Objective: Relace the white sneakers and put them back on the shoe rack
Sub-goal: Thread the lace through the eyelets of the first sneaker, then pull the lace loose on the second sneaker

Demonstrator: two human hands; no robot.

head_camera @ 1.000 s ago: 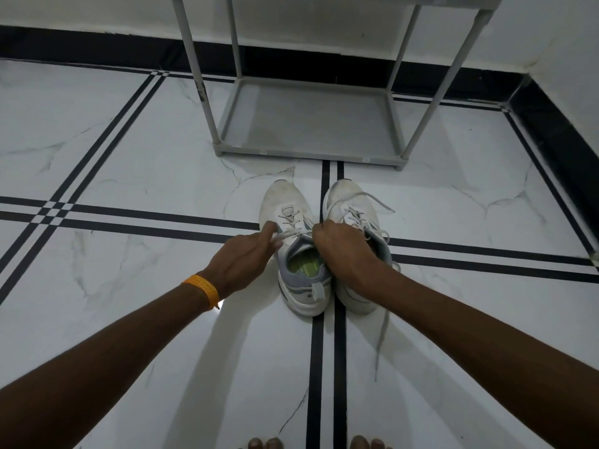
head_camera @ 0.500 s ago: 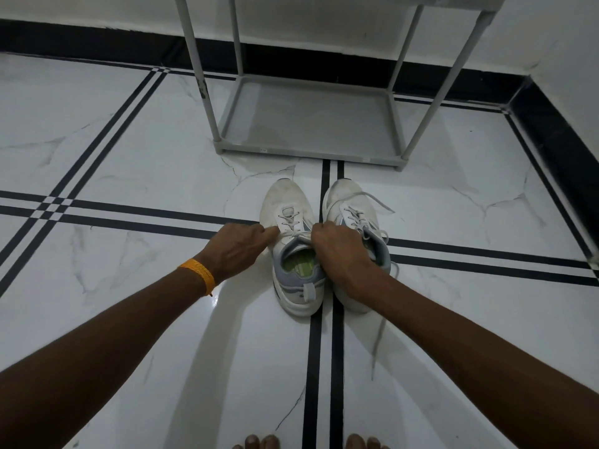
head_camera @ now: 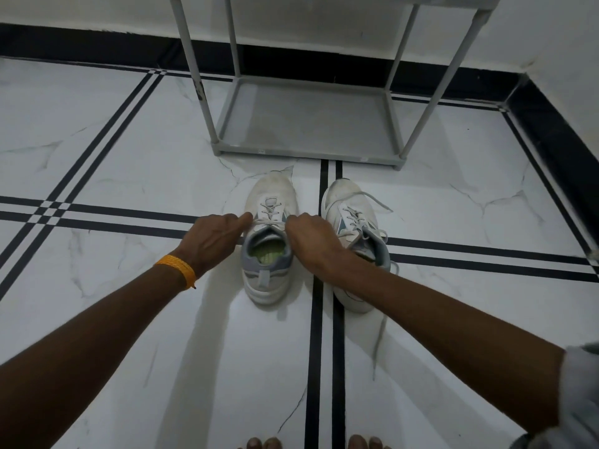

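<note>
Two worn white mesh sneakers with grey collars stand side by side on the white marble floor (head_camera: 129,319), toes toward the grey metal-framed shoe rack (head_camera: 308,124), which sits just beyond them against the wall. The left white sneaker (head_camera: 270,241), with its green insole showing, is the one being worked on. The left hand (head_camera: 214,238), above an orange braided wristband (head_camera: 177,268), is closed in a pinch on one end of the shoe's white lace (head_camera: 269,223) at the top eyelets; the right hand (head_camera: 311,241) is closed on the other end, and the lace runs taut between them across the tongue. The fingertips themselves are mostly hidden, so how much lace each holds cannot be told.

The right white sneaker (head_camera: 353,222) stands just beside, partly behind the right forearm, with its lace loose: one loop trails off to the right and a long end (head_camera: 379,341) lies on the floor toward the bare toes at the bottom edge.

Judging from this, the left shoe is at the tightening stage and neither shoe is on the rack yet. Pulling unevenly could leave one end too short to tie, or drag the light shoe sideways on the smooth floor. A slipping pinch would slacken the crossings below. The trailing lace of the other shoe could snag under a foot or the forearm and tip that shoe over
</note>
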